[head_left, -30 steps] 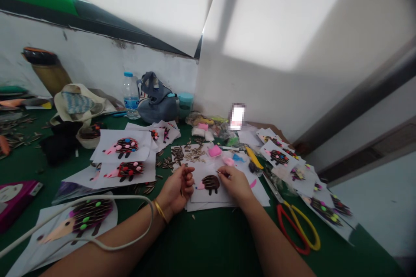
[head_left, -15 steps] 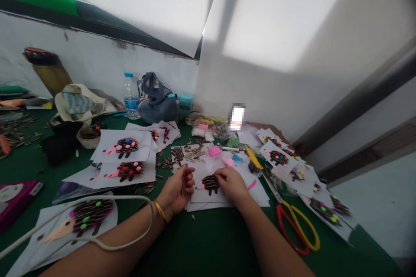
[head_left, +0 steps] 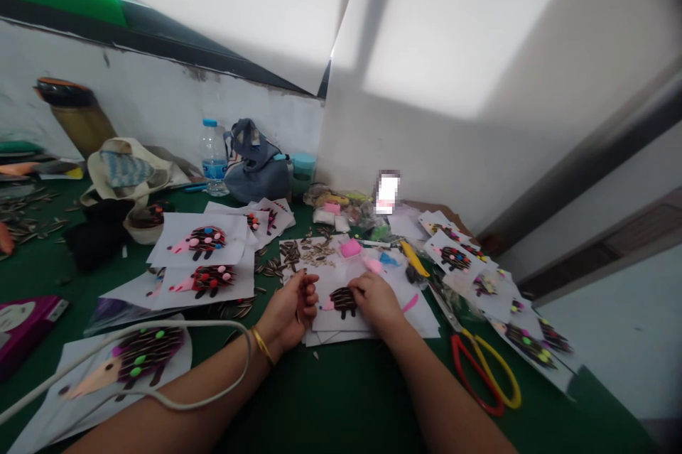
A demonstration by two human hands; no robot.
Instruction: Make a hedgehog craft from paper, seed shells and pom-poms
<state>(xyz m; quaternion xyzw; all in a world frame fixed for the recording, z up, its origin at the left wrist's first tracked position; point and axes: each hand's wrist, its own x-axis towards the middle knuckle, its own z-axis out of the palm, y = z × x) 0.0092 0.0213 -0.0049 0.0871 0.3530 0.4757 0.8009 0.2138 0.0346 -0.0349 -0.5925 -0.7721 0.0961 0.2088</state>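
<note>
A small hedgehog figure [head_left: 341, 301] with a pink snout, a dark body stuck with striped sunflower seeds, and dark feet lies on stacked white paper [head_left: 341, 333]. My right hand [head_left: 379, 301] comes in from the right, thumb and finger pinched at the upper right edge of the hedgehog's body. Whatever is between those fingertips is too small to make out. My left hand [head_left: 299, 308] rests at the paper's left edge, palm turned up and fingers curled. A sunflower seed [head_left: 298, 317] shows against its palm.
Loose sunflower seeds [head_left: 290, 255] and pink clay [head_left: 350, 248] lie behind the hands. Scissors [head_left: 484, 369] and a yellow cutter [head_left: 414, 258] are to the right. Finished hedgehog sheets [head_left: 195, 241] stand left and right. A white cable [head_left: 213, 322] crosses my left forearm.
Very little differs. My right fingertips remain at the hedgehog's right edge and my left hand stays curled; the whole view has shifted slightly.
</note>
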